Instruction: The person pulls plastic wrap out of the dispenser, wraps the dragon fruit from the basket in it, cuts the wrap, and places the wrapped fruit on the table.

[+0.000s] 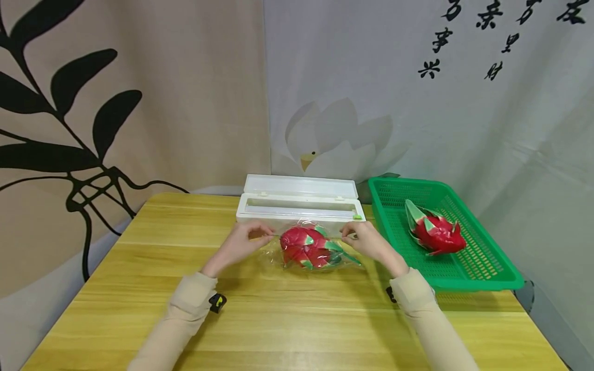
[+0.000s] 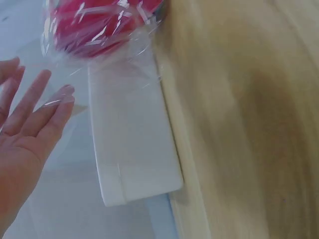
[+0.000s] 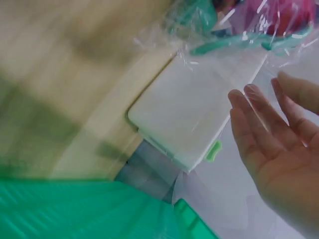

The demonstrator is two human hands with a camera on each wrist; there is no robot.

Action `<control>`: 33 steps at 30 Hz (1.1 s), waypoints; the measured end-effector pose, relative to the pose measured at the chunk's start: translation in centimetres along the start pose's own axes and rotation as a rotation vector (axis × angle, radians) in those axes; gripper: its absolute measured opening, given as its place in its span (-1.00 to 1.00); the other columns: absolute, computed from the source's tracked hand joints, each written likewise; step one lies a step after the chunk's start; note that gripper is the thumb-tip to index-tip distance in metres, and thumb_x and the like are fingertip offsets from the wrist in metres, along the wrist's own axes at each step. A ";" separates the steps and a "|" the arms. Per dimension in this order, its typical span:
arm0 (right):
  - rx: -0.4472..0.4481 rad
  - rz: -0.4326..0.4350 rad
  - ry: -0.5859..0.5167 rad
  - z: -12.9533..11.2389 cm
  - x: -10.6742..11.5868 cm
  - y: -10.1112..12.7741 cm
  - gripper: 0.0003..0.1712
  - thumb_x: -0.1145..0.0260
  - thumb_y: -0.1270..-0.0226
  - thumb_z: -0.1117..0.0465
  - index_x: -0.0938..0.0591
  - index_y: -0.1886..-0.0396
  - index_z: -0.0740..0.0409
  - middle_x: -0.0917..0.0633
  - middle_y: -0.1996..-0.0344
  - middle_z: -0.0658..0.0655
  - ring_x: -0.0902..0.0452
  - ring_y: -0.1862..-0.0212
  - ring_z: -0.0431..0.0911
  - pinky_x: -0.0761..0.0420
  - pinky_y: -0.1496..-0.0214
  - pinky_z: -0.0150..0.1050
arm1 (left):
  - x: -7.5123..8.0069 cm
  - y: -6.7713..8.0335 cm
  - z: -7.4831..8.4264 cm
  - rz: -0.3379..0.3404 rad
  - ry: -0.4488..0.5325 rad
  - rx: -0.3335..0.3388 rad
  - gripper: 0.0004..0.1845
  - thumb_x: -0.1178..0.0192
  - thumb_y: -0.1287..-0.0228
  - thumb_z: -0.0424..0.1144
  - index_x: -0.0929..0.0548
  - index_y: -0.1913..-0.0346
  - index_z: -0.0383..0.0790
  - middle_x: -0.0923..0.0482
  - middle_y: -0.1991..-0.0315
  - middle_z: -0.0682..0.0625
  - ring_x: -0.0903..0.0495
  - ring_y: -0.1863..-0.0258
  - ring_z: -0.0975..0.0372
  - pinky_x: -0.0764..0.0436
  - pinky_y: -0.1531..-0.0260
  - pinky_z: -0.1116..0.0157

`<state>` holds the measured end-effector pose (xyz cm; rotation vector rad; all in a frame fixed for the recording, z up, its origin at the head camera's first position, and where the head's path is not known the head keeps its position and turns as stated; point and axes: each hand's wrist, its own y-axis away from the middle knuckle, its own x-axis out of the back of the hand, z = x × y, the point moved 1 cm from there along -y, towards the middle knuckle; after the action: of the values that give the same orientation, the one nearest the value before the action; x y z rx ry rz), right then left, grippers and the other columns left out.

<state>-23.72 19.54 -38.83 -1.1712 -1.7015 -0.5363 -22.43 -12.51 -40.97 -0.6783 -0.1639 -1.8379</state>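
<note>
A red dragon fruit with green-tipped scales [image 1: 303,246] sits within clear plastic film [image 1: 345,257], in front of a white film dispenser [image 1: 301,222]. My left hand [image 1: 248,241] pinches the film at the fruit's left side, thumb against fingertips. On the opposite side my right hand [image 1: 364,239] pinches the film near the fruit's green tip. Both wrist views show film stretched beside the fingers, and the fruit [image 2: 94,25] overlapping the dispenser's front [image 3: 184,94].
The dispenser's white lid [image 1: 301,184] is raised at the back, with a green slider [image 1: 357,217] at its right end. To the right, a green basket [image 1: 464,284] holds a second dragon fruit [image 1: 441,236]. A printed curtain [image 1: 209,103] hangs behind the wooden table [image 1: 297,330].
</note>
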 end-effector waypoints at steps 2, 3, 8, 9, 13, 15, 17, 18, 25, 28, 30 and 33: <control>0.011 0.000 -0.014 0.0 -0.3 0.4 -0.93 -0.25 -0.29 0.35 -0.62 0.39 0.21 -0.73 0.16 0.26 -0.69 0.10 0.07 -0.67 0.06 -0.07 | -0.6 0.3 0.1 -0.016 -0.013 -0.008 -0.87 -0.26 -0.22 -0.27 -0.66 0.21 -0.24 -0.65 -0.03 -0.17 -0.59 -0.09 -0.05 -0.53 -0.16 0.07; 0.017 0.000 -0.022 -0.1 -0.4 0.6 -0.93 -0.24 -0.30 0.35 -0.62 0.38 0.21 -0.73 0.16 0.26 -0.69 0.11 0.07 -0.68 0.07 -0.08 | -0.9 0.4 0.1 -0.024 -0.024 -0.017 -0.84 -0.28 -0.20 -0.24 -0.66 0.20 -0.24 -0.64 -0.03 -0.17 -0.59 -0.10 -0.06 -0.53 -0.16 0.07; 0.011 -0.010 -0.099 -0.2 -1.2 1.6 -0.95 -0.25 -0.31 0.30 -0.61 0.32 0.21 -0.73 0.17 0.23 -0.68 0.08 0.07 -0.67 0.07 -0.07 | -1.9 0.7 0.3 -0.005 -0.147 -0.135 -0.72 -0.42 -0.01 -0.21 -0.67 0.24 -0.27 -0.67 0.03 -0.16 -0.64 -0.02 -0.02 -0.59 -0.09 0.11; 0.012 -0.010 -0.111 -0.1 -1.4 1.8 -0.93 -0.27 -0.30 0.28 -0.61 0.30 0.21 -0.73 0.16 0.24 -0.68 0.08 0.08 -0.67 0.06 -0.06 | -2.1 0.8 0.3 0.016 -0.178 -0.169 -0.73 -0.44 0.03 -0.23 -0.67 0.26 -0.27 -0.69 0.05 -0.16 -0.66 0.01 0.00 -0.61 -0.06 0.12; 0.030 0.024 -0.156 0.1 -2.3 2.1 -0.82 -0.39 -0.14 0.28 -0.57 0.31 0.25 -0.71 0.14 0.28 -0.68 0.07 0.14 -0.66 0.02 -0.02 | -2.7 0.7 0.3 0.108 -0.260 -0.289 -0.80 -0.46 0.11 -0.37 -0.66 0.37 -0.25 -0.72 0.19 -0.12 -0.69 0.16 0.08 -0.68 0.07 0.20; 0.046 0.059 -0.170 0.2 -2.7 2.1 -0.79 -0.42 -0.08 0.33 -0.56 0.33 0.27 -0.72 0.17 0.30 -0.69 0.11 0.16 -0.68 0.05 -0.04 | -3.0 0.6 0.3 0.152 -0.289 -0.330 -0.82 -0.44 0.12 -0.46 -0.66 0.42 -0.26 -0.71 0.25 -0.11 -0.70 0.22 0.10 -0.70 0.15 0.28; 0.050 0.096 -0.188 0.3 -3.1 2.2 -0.81 -0.43 -0.05 0.38 -0.57 0.35 0.28 -0.73 0.23 0.28 -0.71 0.16 0.15 -0.70 0.10 -0.08 | -3.3 0.5 0.2 0.181 -0.299 -0.354 -0.83 -0.41 0.11 -0.54 -0.65 0.45 -0.28 -0.70 0.31 -0.11 -0.71 0.28 0.13 -0.70 0.22 0.37; 0.055 0.114 -0.192 0.4 -3.2 2.2 -0.82 -0.42 -0.05 0.39 -0.59 0.37 0.28 -0.73 0.27 0.27 -0.72 0.19 0.13 -0.71 0.14 -0.11 | -3.4 0.5 0.1 0.195 -0.304 -0.362 -0.82 -0.40 0.12 -0.57 -0.65 0.46 -0.29 -0.70 0.34 -0.11 -0.71 0.31 0.14 -0.69 0.25 0.41; 0.137 0.206 -0.172 0.5 -3.5 2.2 -0.93 -0.41 -0.04 0.42 -0.66 0.47 0.27 -0.77 0.41 0.22 -0.74 0.33 0.04 -0.70 0.32 -0.30 | -3.4 0.4 -0.1 0.250 -0.292 -0.411 -0.82 -0.36 0.12 -0.62 -0.67 0.45 -0.32 -0.70 0.42 -0.11 -0.70 0.40 0.17 -0.67 0.32 0.48; 0.153 0.238 -0.150 0.6 -3.5 2.2 -0.94 -0.41 -0.02 0.43 -0.69 0.49 0.26 -0.77 0.45 0.19 -0.73 0.37 -0.02 -0.66 0.36 -0.38 | -3.3 0.5 -0.4 0.265 -0.294 -0.436 -0.83 -0.37 0.09 -0.59 -0.69 0.41 -0.33 -0.71 0.41 -0.11 -0.70 0.41 0.16 -0.68 0.33 0.44; 0.158 0.258 -0.142 0.6 -3.5 2.1 -0.95 -0.41 -0.03 0.43 -0.71 0.49 0.25 -0.77 0.47 0.17 -0.71 0.41 -0.08 -0.63 0.40 -0.42 | -3.3 0.5 -0.7 0.271 -0.280 -0.443 -0.84 -0.36 0.06 -0.58 -0.70 0.37 -0.34 -0.72 0.39 -0.12 -0.71 0.40 0.15 -0.69 0.32 0.43; 0.157 0.279 -0.149 0.6 -3.4 2.1 -0.94 -0.40 -0.05 0.43 -0.72 0.50 0.23 -0.77 0.50 0.14 -0.67 0.46 -0.14 -0.57 0.44 -0.45 | -2.9 0.5 -0.9 0.272 -0.243 -0.445 -0.83 -0.35 0.04 -0.57 -0.73 0.32 -0.36 -0.73 0.36 -0.14 -0.72 0.37 0.13 -0.70 0.30 0.40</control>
<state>-21.93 19.33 -42.45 -1.3323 -1.6352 -0.1445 -21.64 -10.64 -43.32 -1.1753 0.1797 -1.5345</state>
